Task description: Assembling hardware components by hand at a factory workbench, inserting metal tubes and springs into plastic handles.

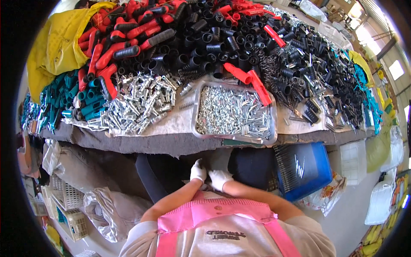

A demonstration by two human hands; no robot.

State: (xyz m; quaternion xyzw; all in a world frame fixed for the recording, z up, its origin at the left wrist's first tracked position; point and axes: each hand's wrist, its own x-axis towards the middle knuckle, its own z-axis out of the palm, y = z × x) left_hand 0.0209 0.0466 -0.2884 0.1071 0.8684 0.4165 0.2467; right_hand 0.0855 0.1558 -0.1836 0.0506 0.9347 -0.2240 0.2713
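Both my hands, in white gloves, are low in front of my body, below the table's front edge and close together. My left hand (198, 172) is closed, its fingers bent inward, with a greyish tip at its top. My right hand (219, 179) lies just to its right, fingers curled toward the left hand. Whatever is between the fingers is too small or too hidden to name. Straight above the hands on the table stands a metal tray (198, 124) full of small shiny metal parts. Left of it is a heap of silver metal fittings (143, 103).
Red and black handles (124, 40), black plastic sleeves (214, 47), teal handles (70, 96) and coil springs (269, 64) pile up behind. A blue crate (317, 167) holding springs stands at my right. Woven sacks (113, 210) and plastic baskets (66, 192) sit at my left.
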